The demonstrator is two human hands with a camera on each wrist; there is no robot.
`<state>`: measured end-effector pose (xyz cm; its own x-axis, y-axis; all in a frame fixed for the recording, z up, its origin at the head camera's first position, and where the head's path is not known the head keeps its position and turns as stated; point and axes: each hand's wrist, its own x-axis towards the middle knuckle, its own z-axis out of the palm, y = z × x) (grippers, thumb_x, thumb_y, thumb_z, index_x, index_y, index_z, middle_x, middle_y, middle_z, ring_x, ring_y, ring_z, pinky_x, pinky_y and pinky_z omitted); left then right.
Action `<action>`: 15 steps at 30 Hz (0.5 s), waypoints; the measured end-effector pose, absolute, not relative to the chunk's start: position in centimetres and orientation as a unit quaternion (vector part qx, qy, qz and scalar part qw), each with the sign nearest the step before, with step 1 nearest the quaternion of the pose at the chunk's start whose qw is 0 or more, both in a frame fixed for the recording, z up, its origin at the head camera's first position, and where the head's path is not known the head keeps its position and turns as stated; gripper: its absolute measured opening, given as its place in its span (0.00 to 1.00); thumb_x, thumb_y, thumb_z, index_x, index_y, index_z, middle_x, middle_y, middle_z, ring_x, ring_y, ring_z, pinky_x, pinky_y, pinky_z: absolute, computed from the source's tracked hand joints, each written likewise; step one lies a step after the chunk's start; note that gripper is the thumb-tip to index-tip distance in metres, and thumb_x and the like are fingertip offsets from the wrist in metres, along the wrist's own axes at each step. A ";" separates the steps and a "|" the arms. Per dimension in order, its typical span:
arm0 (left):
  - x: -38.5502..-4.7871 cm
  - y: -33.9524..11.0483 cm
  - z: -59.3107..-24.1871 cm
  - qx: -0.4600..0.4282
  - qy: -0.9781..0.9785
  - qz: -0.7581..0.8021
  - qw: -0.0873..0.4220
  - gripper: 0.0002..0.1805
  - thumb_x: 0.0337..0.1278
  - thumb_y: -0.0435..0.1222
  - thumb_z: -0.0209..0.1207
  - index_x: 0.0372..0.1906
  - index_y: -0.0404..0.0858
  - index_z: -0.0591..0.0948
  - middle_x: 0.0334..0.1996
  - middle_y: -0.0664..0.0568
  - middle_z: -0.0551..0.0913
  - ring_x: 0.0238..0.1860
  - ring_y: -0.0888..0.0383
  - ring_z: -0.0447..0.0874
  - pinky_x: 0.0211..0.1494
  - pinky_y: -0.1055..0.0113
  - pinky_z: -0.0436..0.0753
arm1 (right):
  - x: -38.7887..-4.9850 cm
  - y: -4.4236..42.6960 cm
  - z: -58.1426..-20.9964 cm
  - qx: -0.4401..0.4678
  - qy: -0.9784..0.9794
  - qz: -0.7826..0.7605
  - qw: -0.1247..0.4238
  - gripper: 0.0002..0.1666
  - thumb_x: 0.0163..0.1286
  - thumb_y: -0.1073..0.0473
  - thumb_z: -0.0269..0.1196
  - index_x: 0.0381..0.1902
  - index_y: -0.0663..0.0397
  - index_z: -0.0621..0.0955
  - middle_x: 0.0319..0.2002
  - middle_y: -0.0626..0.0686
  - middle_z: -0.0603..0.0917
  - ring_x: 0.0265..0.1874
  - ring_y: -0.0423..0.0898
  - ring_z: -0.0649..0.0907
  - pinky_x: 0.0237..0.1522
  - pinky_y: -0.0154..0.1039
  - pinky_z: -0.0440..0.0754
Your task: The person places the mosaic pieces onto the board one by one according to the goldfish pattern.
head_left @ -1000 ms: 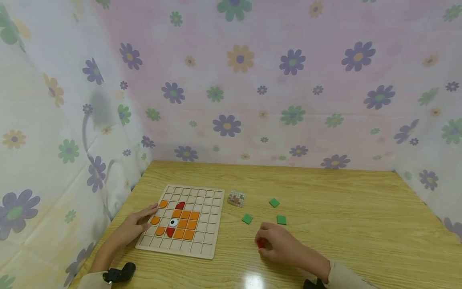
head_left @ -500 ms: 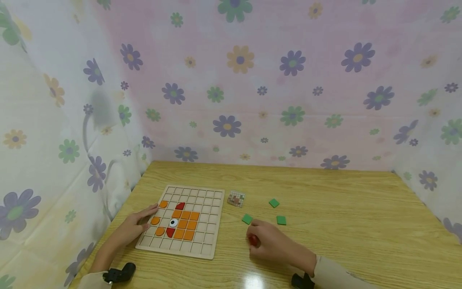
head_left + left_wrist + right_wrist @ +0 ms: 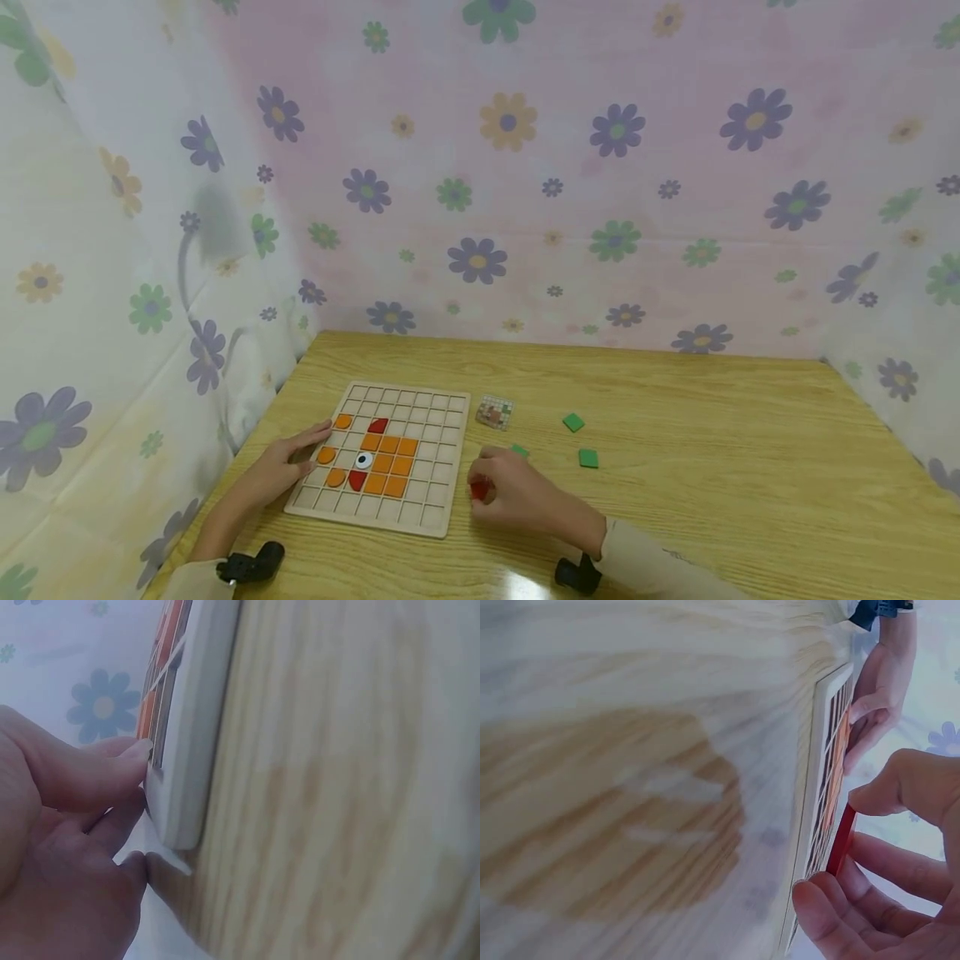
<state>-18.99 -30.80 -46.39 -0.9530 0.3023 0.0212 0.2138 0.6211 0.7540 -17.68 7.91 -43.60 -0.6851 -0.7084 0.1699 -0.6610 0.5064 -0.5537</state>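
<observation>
In the head view a wooden grid board (image 3: 432, 493) lies at the left of the table. On it are orange square tiles (image 3: 384, 462), orange round tiles (image 3: 336, 477), two red rounded tiles (image 3: 357, 481) and an eye tile (image 3: 364, 460). My left hand (image 3: 277, 471) rests at the board's left edge, its fingers fairly straight and the thumb touching the rim. Just right of the board, my right hand (image 3: 513, 496) pinches a red tile (image 3: 842, 841) between thumb and fingers, above the table. The tile's full shape is partly hidden by the fingers.
Beyond the right hand lies a small pattern card (image 3: 496, 412) beside the board. Green tiles lie on the table: one farther back (image 3: 573, 422), one to the right (image 3: 588, 458), and one partly covered by the right hand (image 3: 519, 450). Flowered cloth (image 3: 555, 208) surrounds the table.
My right hand has moved left toward the board, carrying the red tile, and now partly covers one green tile. The left hand and the board keep their places.
</observation>
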 end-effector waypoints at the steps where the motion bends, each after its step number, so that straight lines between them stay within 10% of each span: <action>1: -19.0 -30.8 -46.4 0.144 0.898 0.413 0.053 0.29 0.57 0.25 0.55 0.66 0.32 0.69 0.70 0.42 0.61 0.71 0.40 0.51 0.56 0.87 0.53 | -17.8 7.5 -43.7 -0.397 0.865 -0.306 0.038 0.06 0.52 0.64 0.63 0.31 0.55 0.83 0.27 0.43 0.74 0.25 0.34 0.71 0.27 0.27 0.71; 15: -19.0 -31.0 -46.5 0.147 0.893 0.420 0.060 0.30 0.57 0.25 0.55 0.67 0.35 0.69 0.70 0.43 0.60 0.71 0.41 0.50 0.56 0.87 0.54 | -18.7 2.7 -44.7 -0.412 0.857 -0.309 0.025 0.09 0.47 0.63 0.66 0.30 0.55 0.83 0.27 0.42 0.75 0.26 0.33 0.71 0.27 0.23 0.70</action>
